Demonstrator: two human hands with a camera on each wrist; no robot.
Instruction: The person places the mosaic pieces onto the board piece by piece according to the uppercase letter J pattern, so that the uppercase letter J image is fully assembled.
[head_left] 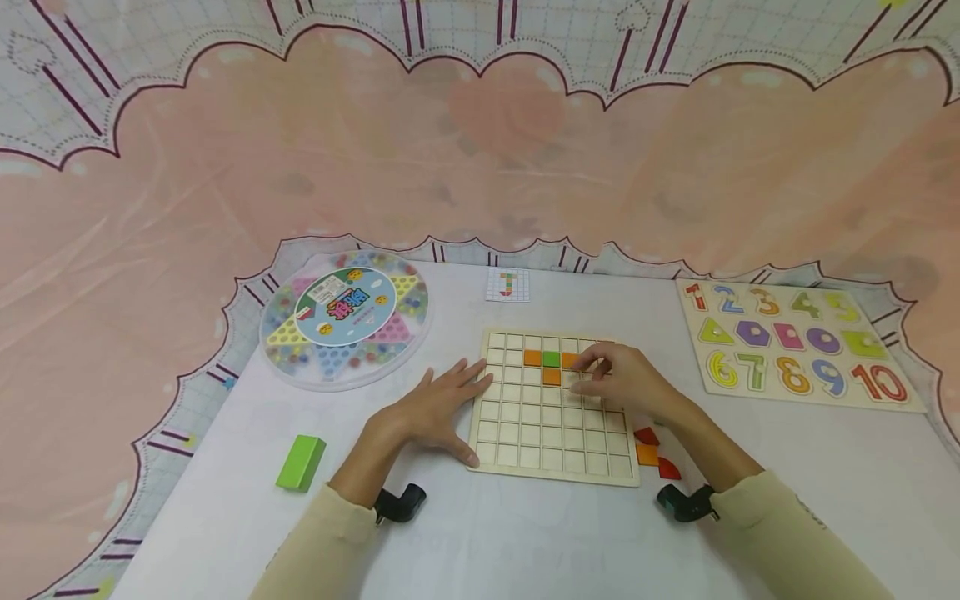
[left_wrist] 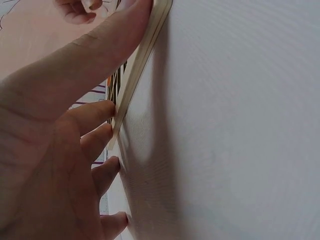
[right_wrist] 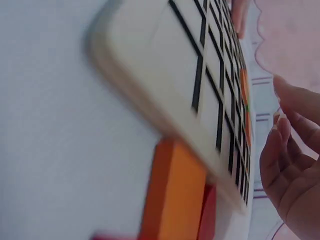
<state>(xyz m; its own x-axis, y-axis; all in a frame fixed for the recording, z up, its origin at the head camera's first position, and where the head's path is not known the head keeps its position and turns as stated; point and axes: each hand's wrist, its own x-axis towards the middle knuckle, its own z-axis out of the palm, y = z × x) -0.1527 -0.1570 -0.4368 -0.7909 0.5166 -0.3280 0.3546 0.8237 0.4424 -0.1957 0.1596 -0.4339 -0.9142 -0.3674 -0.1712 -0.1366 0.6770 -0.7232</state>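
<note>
A pale wooden grid board (head_left: 530,435) lies on the table. Near its far side, an orange tile (head_left: 532,357), a green tile (head_left: 551,359) and another orange tile (head_left: 570,360) form a row, with an orange tile (head_left: 552,377) just below the green one. My left hand (head_left: 431,410) spreads along the board's left edge, thumb at the near corner. Over the right part of the board is my right hand (head_left: 630,379), fingers bent loosely, index fingertip right at the row's right orange tile. A gap separates its thumb and index; no piece shows between them.
Beside the board's right edge lie an orange block (right_wrist: 175,195) and red pieces (head_left: 669,469). A green block (head_left: 301,462) sits at left, a round Chinese checkers box (head_left: 345,321) behind it. A pattern card (head_left: 507,285) lies beyond the board; a number puzzle (head_left: 802,346) lies far right.
</note>
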